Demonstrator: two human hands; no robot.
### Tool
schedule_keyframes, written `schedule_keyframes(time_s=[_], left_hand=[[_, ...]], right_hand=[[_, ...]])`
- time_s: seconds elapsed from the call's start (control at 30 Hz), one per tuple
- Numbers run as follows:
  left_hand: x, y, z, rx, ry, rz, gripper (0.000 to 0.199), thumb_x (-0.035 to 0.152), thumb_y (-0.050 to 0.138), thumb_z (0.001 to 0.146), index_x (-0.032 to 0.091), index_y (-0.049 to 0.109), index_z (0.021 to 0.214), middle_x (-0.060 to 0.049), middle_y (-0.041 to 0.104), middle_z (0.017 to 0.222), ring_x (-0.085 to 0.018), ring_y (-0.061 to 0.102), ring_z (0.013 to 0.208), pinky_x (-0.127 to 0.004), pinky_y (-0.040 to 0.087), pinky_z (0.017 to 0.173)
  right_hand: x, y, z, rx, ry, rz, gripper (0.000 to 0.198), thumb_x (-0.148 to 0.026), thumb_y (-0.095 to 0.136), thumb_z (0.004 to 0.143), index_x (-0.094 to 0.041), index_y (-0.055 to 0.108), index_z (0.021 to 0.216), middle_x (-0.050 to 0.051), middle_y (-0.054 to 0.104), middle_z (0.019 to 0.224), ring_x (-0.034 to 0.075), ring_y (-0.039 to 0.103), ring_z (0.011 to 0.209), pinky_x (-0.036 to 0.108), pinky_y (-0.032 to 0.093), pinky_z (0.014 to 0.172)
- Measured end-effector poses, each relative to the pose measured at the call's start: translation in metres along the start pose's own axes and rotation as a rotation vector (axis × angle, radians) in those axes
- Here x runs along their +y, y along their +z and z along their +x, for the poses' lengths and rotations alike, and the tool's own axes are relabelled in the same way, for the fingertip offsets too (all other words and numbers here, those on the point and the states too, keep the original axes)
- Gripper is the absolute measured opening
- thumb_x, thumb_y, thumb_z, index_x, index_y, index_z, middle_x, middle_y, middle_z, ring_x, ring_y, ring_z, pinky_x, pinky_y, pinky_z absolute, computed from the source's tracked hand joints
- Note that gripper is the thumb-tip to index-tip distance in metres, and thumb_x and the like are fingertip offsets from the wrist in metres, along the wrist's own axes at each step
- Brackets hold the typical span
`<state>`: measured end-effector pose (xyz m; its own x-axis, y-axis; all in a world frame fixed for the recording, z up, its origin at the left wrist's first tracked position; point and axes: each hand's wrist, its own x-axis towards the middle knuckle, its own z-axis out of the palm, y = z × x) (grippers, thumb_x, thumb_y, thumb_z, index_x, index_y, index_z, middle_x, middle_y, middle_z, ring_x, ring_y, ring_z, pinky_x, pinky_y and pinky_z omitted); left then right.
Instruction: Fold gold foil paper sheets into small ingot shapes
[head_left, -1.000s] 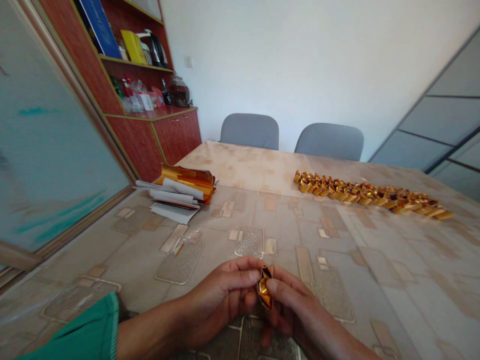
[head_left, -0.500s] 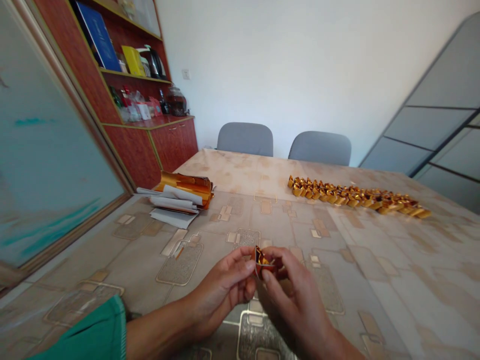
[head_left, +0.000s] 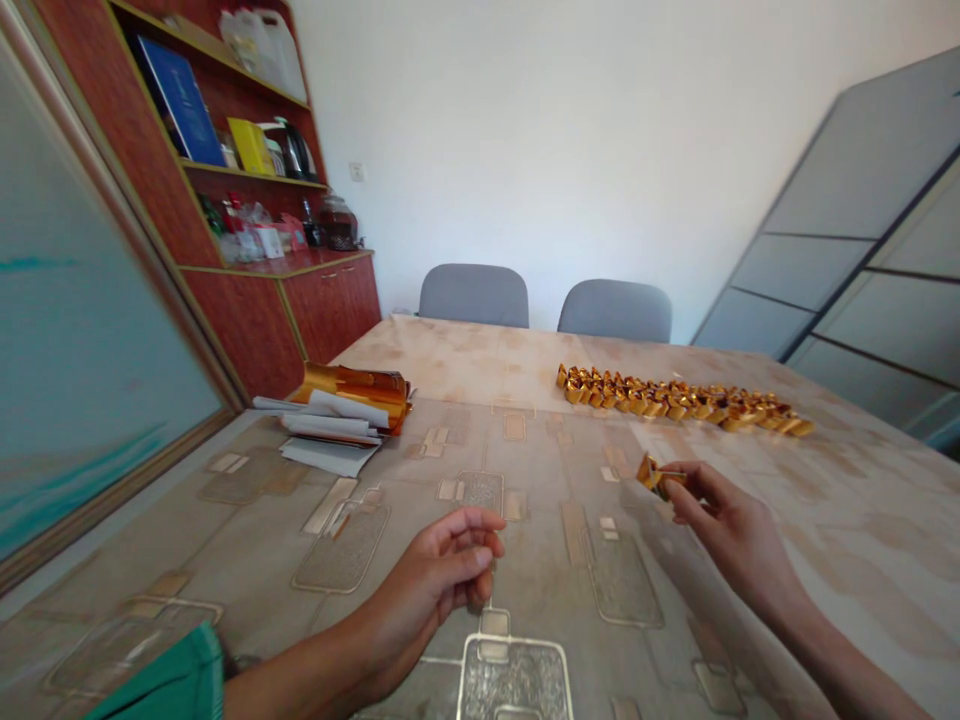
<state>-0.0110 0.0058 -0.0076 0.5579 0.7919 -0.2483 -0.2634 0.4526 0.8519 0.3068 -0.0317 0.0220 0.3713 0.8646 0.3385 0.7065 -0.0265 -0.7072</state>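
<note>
My right hand [head_left: 724,520] pinches a small folded gold-foil paper piece [head_left: 652,474] between thumb and fingers, held over the right part of the table. Part of the piece is covered by the fingertips. Beyond it lies a long cluster of similar folded gold paper pieces [head_left: 675,397], packed in rows. My left hand [head_left: 450,562] hovers above the table at the middle, its fingers loosely curled and apart, with nothing in it. Farther off to the left, a stack of gold paper sheets [head_left: 360,392] rests, curled, with white-backed sheets [head_left: 334,432] against its front.
A patterned cover spreads over the table [head_left: 450,350]. Two grey chairs [head_left: 474,292] [head_left: 616,308] stand at its far side, before a white wall. At the left are a red-brown cabinet [head_left: 330,305] with shelved items and a framed glass panel [head_left: 90,330].
My right hand has moved right and away from me, carrying the folded gold paper piece. My left hand has let go of it and stays near its place. The view has shifted slightly.
</note>
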Motion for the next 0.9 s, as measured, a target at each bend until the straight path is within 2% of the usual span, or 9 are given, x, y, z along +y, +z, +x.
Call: schedule_keyframes(time_s=[0.1, 0.33, 0.4, 0.47, 0.57, 0.63, 0.8, 0.9], left_hand=[[-0.001, 0.004, -0.001, -0.017, -0.022, -0.015, 0.027, 0.017, 0.070, 0.076, 0.016, 0.066, 0.103, -0.001, 0.061, 0.089, -0.007, 0.052, 0.061, -0.023, 0.038, 0.062], [0.000, 0.002, -0.003, -0.072, -0.021, -0.013, 0.022, 0.018, 0.071, 0.078, 0.015, 0.067, 0.099, -0.001, 0.062, 0.083, -0.007, 0.053, 0.060, -0.022, 0.038, 0.061], [0.000, -0.001, -0.004, -0.078, -0.023, -0.020, 0.021, 0.018, 0.072, 0.077, 0.015, 0.068, 0.098, -0.001, 0.062, 0.081, -0.007, 0.053, 0.060, -0.022, 0.038, 0.061], [0.001, -0.003, -0.006, -0.076, -0.035, -0.035, 0.021, 0.018, 0.072, 0.077, 0.015, 0.068, 0.097, -0.001, 0.062, 0.081, -0.007, 0.052, 0.060, -0.021, 0.038, 0.061], [0.000, -0.005, -0.007, -0.072, -0.048, -0.048, 0.020, 0.020, 0.073, 0.078, 0.016, 0.068, 0.097, -0.001, 0.062, 0.082, -0.007, 0.051, 0.060, -0.021, 0.038, 0.061], [0.000, -0.005, -0.008, -0.067, -0.051, -0.048, 0.020, 0.021, 0.072, 0.079, 0.017, 0.069, 0.098, -0.001, 0.062, 0.083, -0.007, 0.051, 0.060, -0.021, 0.038, 0.061], [0.004, -0.004, -0.006, -0.020, -0.079, -0.013, 0.020, 0.024, 0.074, 0.079, 0.019, 0.070, 0.097, -0.001, 0.062, 0.082, -0.008, 0.051, 0.062, -0.021, 0.039, 0.061], [0.007, -0.003, -0.003, 0.016, -0.094, 0.001, 0.019, 0.026, 0.074, 0.080, 0.020, 0.071, 0.097, -0.001, 0.062, 0.081, -0.009, 0.051, 0.063, -0.021, 0.041, 0.063]], right_hand=[[0.019, 0.000, 0.008, -0.009, -0.056, -0.162, 0.031, -0.047, 0.050, 0.082, -0.020, 0.064, 0.085, 0.006, 0.071, 0.073, 0.020, 0.062, 0.053, 0.031, 0.047, 0.052], [0.014, 0.059, 0.041, -0.107, -0.144, -0.225, 0.024, -0.041, 0.049, 0.083, -0.022, 0.064, 0.084, 0.005, 0.071, 0.076, 0.021, 0.063, 0.062, 0.030, 0.044, 0.058], [0.015, 0.065, 0.049, -0.115, -0.145, -0.252, 0.025, -0.041, 0.048, 0.084, -0.022, 0.065, 0.086, 0.005, 0.071, 0.075, 0.021, 0.063, 0.061, 0.030, 0.043, 0.058], [0.023, 0.060, 0.055, -0.116, -0.133, -0.289, 0.026, -0.042, 0.048, 0.085, -0.022, 0.065, 0.087, 0.004, 0.071, 0.075, 0.021, 0.063, 0.061, 0.029, 0.042, 0.057], [0.047, 0.032, 0.061, -0.075, -0.078, -0.370, 0.026, -0.044, 0.050, 0.084, -0.023, 0.066, 0.088, 0.005, 0.073, 0.082, 0.022, 0.064, 0.065, 0.030, 0.042, 0.060], [0.073, 0.002, 0.064, -0.019, -0.001, -0.439, 0.025, -0.042, 0.051, 0.083, -0.023, 0.066, 0.088, 0.007, 0.073, 0.086, 0.023, 0.065, 0.068, 0.031, 0.042, 0.063], [0.146, -0.081, 0.075, 0.104, 0.243, -0.620, 0.027, -0.047, 0.055, 0.083, -0.022, 0.067, 0.084, 0.014, 0.072, 0.075, 0.030, 0.065, 0.067, 0.035, 0.040, 0.057], [0.181, -0.117, 0.086, 0.129, 0.328, -0.704, 0.021, -0.038, 0.058, 0.086, -0.019, 0.069, 0.088, 0.015, 0.073, 0.082, 0.031, 0.066, 0.073, 0.036, 0.042, 0.059]])
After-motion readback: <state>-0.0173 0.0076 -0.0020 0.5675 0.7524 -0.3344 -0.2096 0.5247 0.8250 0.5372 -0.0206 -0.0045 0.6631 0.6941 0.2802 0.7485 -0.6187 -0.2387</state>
